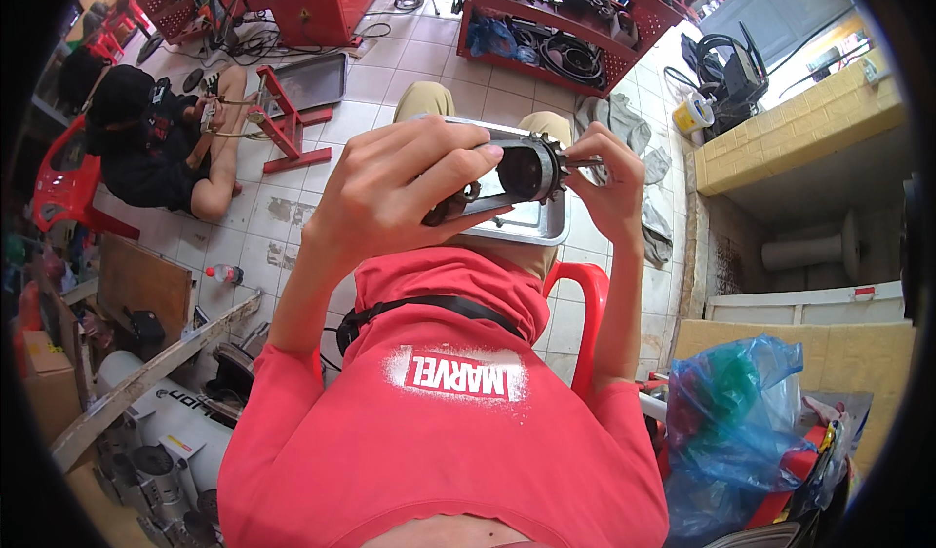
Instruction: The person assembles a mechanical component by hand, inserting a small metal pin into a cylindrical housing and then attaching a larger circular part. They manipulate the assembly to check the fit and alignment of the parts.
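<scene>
My left hand [395, 182] is closed around a dark metal machine part [531, 170] with a round opening and a toothed ring at its right end. The part is held up over a shiny metal tray [554, 228] resting on my lap. At the toothed end, my right hand [609, 179] pinches a thin metal piece [585, 163] between thumb and fingers; its exact kind is too small to make out. My left fingers cover much of the machine part's left side.
Far left, a person in black [146, 143] sits low by a red metal stand [288, 124]. A red tool cart [575, 31] stands ahead. At right are a yellow-tiled ledge [799, 124] and a blue plastic bag [731, 421]. A bottle [224, 274] lies on the left floor.
</scene>
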`<action>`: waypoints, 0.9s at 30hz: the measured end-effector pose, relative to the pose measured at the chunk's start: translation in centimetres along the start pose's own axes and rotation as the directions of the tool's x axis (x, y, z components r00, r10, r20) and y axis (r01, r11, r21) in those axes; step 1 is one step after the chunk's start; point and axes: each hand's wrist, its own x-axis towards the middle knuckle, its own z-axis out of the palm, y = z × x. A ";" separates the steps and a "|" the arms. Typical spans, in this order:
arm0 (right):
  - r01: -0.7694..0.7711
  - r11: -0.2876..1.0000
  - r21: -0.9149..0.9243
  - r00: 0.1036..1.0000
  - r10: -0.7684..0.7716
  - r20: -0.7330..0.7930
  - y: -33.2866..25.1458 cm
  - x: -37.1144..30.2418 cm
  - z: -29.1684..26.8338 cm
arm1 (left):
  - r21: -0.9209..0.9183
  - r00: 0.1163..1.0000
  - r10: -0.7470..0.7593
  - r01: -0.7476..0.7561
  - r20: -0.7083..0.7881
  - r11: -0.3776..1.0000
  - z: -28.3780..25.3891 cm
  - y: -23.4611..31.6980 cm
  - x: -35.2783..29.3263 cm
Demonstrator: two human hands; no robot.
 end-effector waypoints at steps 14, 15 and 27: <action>-0.020 1.000 -0.009 1.000 0.020 -0.001 -1.5 0.5 -0.9 | 0.051 0.999 0.023 -0.025 0.045 0.998 -0.7 0.6 1.1; -0.006 1.000 0.004 0.999 0.006 -0.031 -1.4 0.4 -0.9 | 0.049 0.999 0.021 -0.023 0.034 0.999 -0.8 0.6 1.1; 0.037 0.982 -0.184 0.998 -0.045 -0.039 -3.6 0.1 -1.4 | -0.097 0.997 -0.051 0.045 -0.064 0.994 -0.6 0.4 0.8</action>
